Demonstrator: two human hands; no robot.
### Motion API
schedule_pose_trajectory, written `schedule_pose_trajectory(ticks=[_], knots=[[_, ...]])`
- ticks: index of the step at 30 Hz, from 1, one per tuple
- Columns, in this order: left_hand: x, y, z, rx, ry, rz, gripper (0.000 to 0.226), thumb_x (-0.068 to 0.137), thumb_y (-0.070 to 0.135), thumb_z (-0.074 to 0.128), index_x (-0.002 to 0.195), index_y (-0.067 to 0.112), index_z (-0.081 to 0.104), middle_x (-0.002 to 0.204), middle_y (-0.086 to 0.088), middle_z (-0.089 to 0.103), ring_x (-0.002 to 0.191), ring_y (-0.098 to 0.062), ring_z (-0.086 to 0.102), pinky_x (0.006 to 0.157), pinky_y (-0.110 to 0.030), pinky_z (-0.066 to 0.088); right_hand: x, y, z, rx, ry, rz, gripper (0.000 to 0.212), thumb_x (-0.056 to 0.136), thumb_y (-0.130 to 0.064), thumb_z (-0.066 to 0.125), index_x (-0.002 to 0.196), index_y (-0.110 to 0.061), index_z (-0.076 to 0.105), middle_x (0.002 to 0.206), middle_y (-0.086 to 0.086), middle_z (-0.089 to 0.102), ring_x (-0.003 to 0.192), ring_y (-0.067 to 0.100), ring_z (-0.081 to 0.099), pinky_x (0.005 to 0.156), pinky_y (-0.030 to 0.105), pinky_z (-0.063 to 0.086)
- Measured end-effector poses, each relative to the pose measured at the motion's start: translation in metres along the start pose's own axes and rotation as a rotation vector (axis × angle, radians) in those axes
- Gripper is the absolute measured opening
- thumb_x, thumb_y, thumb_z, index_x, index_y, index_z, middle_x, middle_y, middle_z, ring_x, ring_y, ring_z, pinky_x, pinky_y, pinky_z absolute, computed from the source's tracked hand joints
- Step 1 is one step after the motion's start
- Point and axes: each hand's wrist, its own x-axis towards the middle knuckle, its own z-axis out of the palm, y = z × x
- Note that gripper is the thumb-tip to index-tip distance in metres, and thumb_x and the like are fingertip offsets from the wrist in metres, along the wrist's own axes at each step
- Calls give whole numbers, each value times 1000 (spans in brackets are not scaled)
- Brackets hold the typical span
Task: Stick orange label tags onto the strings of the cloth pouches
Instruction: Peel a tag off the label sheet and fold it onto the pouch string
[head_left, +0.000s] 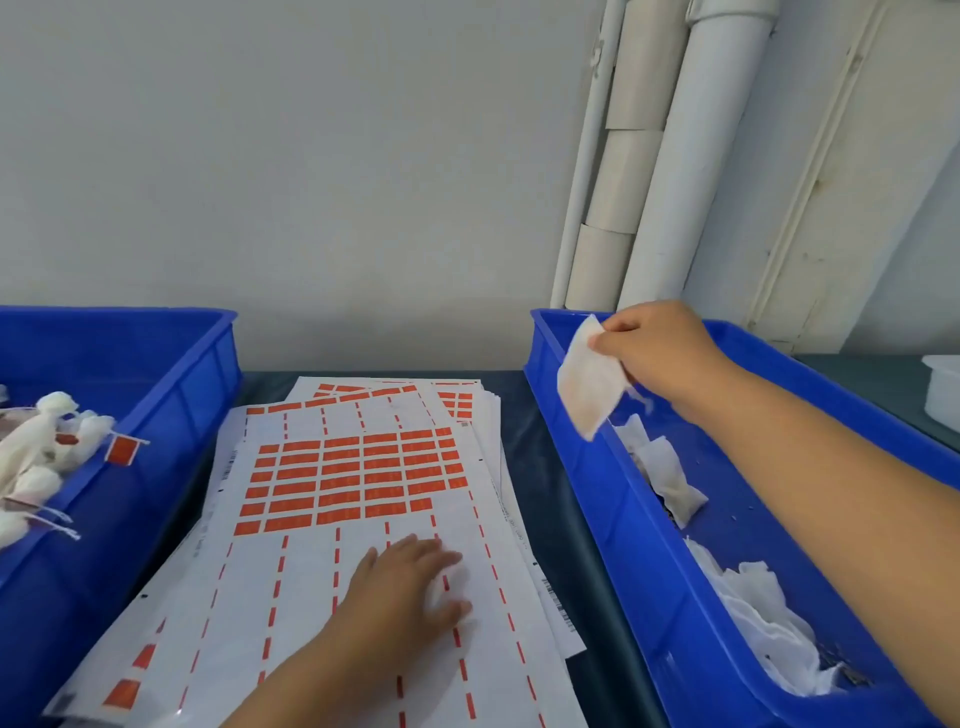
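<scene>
Right hand (657, 353) pinches cloth pouch (589, 387) over right bin (597, 499); left hand (410, 579) flat on label sheet (358, 473).

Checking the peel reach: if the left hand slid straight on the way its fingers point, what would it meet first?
Probably the remaining orange labels on the top label sheet that the left hand rests on.

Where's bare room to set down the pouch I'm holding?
Free: the peeled lower part of the top label sheet around the left hand, and the right bin's floor between its pouch piles. Crowded: the left bin, full of tagged pouches. The right hand holds the pouch.
</scene>
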Motion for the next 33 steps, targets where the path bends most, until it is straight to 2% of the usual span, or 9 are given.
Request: schedule_pose_trajectory(ticks=[2,5,9,12,18,24,27,31,33], knots=[[-2,4,-15,-257,174,-27,45,80,59,54,122,47,44,135,24,41,117,-1,45,102,-29,37,-6,-20,24,153,-81,62,17,86,-11,61,71,-15,67,74,9,67,62,17,60,52,23,52],[-7,12,-37,-560,408,-4,41,61,66,55,96,44,51,102,34,54,87,6,54,79,-14,47,-18,-36,66,309,-148,149,16,87,-7,60,72,-12,66,71,6,69,57,15,64,53,21,55],[-5,10,-55,-742,480,26,55,49,70,59,96,43,47,87,29,57,80,3,60,53,-5,42,-32,-42,123,396,-212,271,17,87,-7,59,72,-11,65,71,10,71,67,21,71,74,37,60],[5,0,-55,-745,531,-58,41,59,57,62,94,38,52,81,26,57,71,2,59,44,-2,38,-41,-36,155,417,-214,299,11,88,-13,61,79,-18,65,88,8,72,77,23,72,77,38,60],[10,-25,-33,-694,601,-168,18,80,23,67,96,28,73,58,37,55,64,3,57,53,-2,33,-60,-8,186,593,-119,384,14,85,-22,69,84,-29,58,100,-3,69,73,14,72,65,26,60],[9,-38,-34,-355,608,-82,29,83,30,61,111,32,66,99,18,66,75,3,49,74,-8,36,-71,6,195,719,-37,308,24,85,-23,69,97,-33,50,90,-14,65,65,0,69,51,11,50],[5,-40,-38,-280,587,-54,30,84,31,60,113,35,64,104,20,64,81,3,49,85,-12,40,-80,18,199,591,-30,186,23,88,-27,64,98,-41,48,100,-23,60,79,-1,67,61,6,51],[1,-40,-37,-292,640,18,23,74,18,73,96,27,74,84,24,60,66,8,51,69,-2,35,-95,32,207,221,-75,-161,19,83,-50,61,88,-62,47,116,-46,25,117,-15,31,80,-3,38],[0,-40,-34,-285,668,88,23,68,13,76,89,22,75,81,18,64,63,6,52,66,-5,38,-97,34,210,140,-24,-312,10,78,-62,54,87,-61,53,128,-41,19,125,-18,14,96,6,25]])
